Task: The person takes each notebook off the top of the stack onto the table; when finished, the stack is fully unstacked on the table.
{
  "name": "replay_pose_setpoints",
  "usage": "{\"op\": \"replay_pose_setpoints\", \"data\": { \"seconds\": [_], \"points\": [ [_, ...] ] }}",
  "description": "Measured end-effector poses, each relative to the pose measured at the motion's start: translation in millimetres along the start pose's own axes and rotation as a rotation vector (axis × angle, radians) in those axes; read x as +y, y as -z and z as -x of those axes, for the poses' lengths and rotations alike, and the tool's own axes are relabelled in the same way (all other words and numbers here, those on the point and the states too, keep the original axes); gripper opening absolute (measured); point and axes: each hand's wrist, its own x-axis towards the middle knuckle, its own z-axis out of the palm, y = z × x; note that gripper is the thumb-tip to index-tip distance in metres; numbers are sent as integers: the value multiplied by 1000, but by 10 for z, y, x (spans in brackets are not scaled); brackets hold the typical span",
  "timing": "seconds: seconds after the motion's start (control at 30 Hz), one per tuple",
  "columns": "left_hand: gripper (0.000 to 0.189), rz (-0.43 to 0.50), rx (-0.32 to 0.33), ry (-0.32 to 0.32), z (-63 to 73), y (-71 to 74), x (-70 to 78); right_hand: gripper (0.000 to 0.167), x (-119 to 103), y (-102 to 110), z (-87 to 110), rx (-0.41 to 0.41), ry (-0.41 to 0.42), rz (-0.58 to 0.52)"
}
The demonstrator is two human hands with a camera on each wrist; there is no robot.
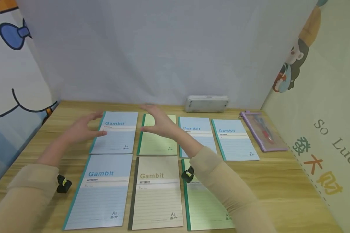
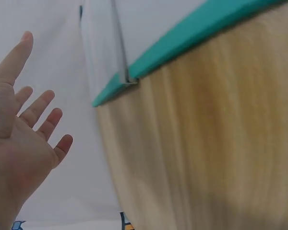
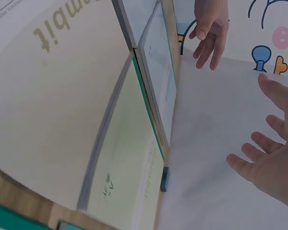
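In the head view my left hand [image 1: 81,130] hovers by the left edge of the back-left blue notebook [image 1: 119,137], thumb apart from the fingers. My right hand [image 1: 161,124] is over the back-row green notebook [image 1: 157,144], partly hiding its title. Both hands hold nothing; the left wrist view shows the left palm [image 2: 24,139] with fingers spread, and the right wrist view shows the right fingers [image 3: 259,143] apart. Two more blue notebooks [image 1: 196,124] [image 1: 236,142] continue the back row. In front lie a blue notebook [image 1: 100,194], a beige notebook [image 1: 157,197] and a green notebook [image 1: 204,207], partly under the right sleeve.
A white box-like case [image 1: 207,104] stands against the pale back wall. At the right edge of the wooden table [image 1: 274,187] lies a purple-rimmed clear zip pouch [image 1: 263,131] with pens inside. Patterned panels stand at both sides.
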Motion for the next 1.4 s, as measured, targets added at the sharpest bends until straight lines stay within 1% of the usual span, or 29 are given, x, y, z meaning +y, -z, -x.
{"op": "replay_pose_setpoints", "data": {
  "seconds": [0.13, 0.2, 0.37, 0.53, 0.63, 0.77, 0.9, 1.03, 1.23, 1.4],
  "points": [
    [101, -8, -28, 5, 2, -60, -104, 76, 46, -174, -77, -21, -29, -34],
    [104, -6, -41, 18, 8, -81, -147, 75, 62, -260, -105, -35, -47, -28],
    [112, 2, -74, 56, -5, -114, -251, 79, 89, -459, -160, -78, -107, -31],
    [117, 22, -97, 82, -49, -162, -323, 84, 130, -626, -209, -122, -128, -58],
    [119, 31, -96, 80, -67, -198, -351, 86, 153, -724, -236, -142, -134, -58],
    [120, 26, -86, 56, -93, -239, -383, 87, 184, -834, -261, -170, -147, -8],
    [120, 7, -84, 42, -109, -260, -394, 88, 208, -891, -267, -190, -192, 32],
    [122, 8, -98, 48, -118, -266, -386, 88, 217, -913, -273, -215, -230, 58],
    [123, 17, -115, 59, -109, -257, -348, 83, 217, -941, -301, -252, -224, 131],
    [120, 26, -127, 75, -103, -239, -311, 82, 200, -935, -303, -258, -227, 140]
  ]
}}
